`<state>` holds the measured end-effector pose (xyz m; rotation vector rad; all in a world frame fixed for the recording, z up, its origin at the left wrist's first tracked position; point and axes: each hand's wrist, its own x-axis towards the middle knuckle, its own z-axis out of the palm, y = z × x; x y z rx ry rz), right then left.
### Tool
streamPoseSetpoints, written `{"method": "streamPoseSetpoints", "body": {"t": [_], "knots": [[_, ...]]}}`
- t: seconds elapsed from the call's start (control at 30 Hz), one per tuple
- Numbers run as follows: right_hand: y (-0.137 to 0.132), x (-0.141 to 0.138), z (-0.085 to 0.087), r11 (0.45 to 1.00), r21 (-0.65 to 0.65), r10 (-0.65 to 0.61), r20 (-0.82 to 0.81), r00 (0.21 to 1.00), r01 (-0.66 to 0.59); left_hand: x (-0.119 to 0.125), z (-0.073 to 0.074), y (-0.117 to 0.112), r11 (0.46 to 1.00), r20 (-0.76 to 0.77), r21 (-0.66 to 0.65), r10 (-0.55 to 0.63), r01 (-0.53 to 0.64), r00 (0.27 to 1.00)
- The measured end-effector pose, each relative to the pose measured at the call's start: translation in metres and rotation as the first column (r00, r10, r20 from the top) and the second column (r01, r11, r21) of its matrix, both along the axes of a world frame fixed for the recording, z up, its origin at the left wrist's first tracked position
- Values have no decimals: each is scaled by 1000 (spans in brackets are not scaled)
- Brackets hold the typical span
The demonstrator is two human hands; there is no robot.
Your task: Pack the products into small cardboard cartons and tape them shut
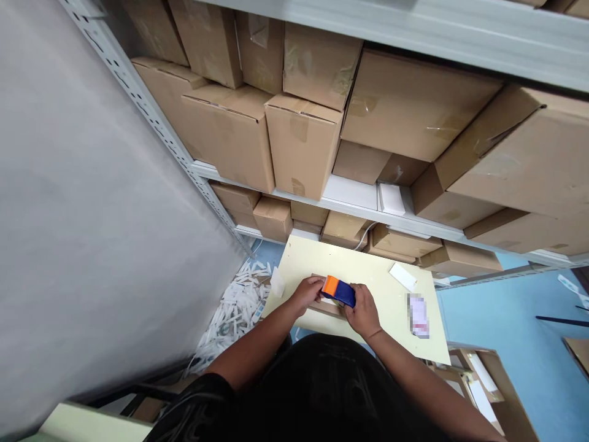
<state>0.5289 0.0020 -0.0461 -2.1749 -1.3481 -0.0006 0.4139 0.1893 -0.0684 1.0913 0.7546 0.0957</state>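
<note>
A pale yellow counter is standing before shelving stacked with cardboard boxes. An orange-and-blue tape dispenser is resting on a flat cardboard piece at the counter's near edge. The right hand is grasping its blue end, and the left hand is curling against the orange end, its grip not discernible.

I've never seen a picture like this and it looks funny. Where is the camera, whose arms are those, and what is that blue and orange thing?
The camera sits on a person's head and looks down, so you see their own arms. No machine, just bare hands. The right hand grips a tape dispenser, and the left hand touches its orange end. Under it lies brown cardboard on a pale yellow table. A white slip lies there too. Behind stand shelves full of cardboard boxes.
</note>
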Motion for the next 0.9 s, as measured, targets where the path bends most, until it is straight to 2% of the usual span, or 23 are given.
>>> {"method": "streamPoseSetpoints", "body": {"t": [0.13, 0.23, 0.43, 0.57, 0.67, 0.9], "knots": [[-1, 0, 0, 1000, -16, 16, 5, 1000, -16, -1, 3, -9, 983, -29, -177, 42, -47, 999], [-3, 0, -3, 1000, -18, 15, 13, 1000, -15, -1, 3, -12, 973, -13, -228, 34, -36, 999], [-3, -1, 0, 999, -48, 25, 2, 1000, -25, 1, -5, -16, 984, -41, -152, 90, -95, 995], [-1, 0, 6, 992, -128, 14, -38, 999, -18, -2, -10, -20, 967, -61, -230, 96, -108, 993], [-1, 1, 8, 983, -185, 8, -18, 1000, -12, -3, -14, -20, 966, -62, -249, 59, -73, 996], [2, 2, 12, 959, -269, 124, 97, 988, -94, -7, -26, -9, 993, -150, -83, 70, -83, 986]]}}
